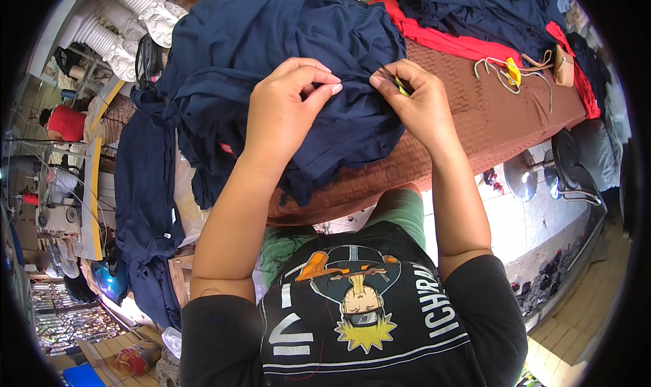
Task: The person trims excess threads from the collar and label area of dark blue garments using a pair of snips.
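A large heap of navy blue fabric (237,34) lies in front of me on a brown-covered table. Above its middle, the thumb and fingertips of my left hand (288,92) are pinched together; whatever is between them is too small to make out. To the right, my right hand (424,99) grips small thread snips (400,87) with a yellow-green part and dark, thin blades pointing up and left. The palm and fingers hide much of the snips. A small red label (226,148) shows on the fabric near my left forearm.
Red cloth (454,41) and more navy fabric (475,7) lie at the far right. A yellow object with cords (513,73) sits on the brown table cover (475,126). Sewing machines (61,217) and a person in red (66,123) are at left, a stool (522,175) at right.
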`<state>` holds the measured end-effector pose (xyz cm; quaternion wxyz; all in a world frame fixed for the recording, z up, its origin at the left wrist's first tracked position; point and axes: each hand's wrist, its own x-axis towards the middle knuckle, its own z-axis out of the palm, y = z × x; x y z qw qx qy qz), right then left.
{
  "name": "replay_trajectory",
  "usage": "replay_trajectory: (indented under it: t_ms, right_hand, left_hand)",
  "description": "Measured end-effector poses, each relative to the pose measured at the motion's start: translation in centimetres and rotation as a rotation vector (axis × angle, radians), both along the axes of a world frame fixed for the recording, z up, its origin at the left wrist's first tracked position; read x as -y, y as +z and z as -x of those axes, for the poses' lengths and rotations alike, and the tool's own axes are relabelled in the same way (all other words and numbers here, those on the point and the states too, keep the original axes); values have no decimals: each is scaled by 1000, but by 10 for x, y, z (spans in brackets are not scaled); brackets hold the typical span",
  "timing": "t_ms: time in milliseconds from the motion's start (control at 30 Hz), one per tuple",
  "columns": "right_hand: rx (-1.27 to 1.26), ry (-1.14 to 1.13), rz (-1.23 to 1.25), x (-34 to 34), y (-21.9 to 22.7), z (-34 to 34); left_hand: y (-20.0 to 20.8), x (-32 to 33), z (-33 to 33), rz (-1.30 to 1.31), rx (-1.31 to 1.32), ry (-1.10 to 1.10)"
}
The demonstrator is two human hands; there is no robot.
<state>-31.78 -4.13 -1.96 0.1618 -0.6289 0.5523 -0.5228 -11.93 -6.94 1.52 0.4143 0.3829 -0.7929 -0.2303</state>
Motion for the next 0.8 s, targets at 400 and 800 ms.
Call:
replay_trajectory:
  t_ms: [400, 800]
  right_hand:
    - [-2, -7, 135, -17, 9, 3]
    - [236, -250, 565, -32, 5, 27]
  left_hand:
    - [46, -23, -75, 21, -580, -988]
    - [-35, -18, -40, 780, 11, 252]
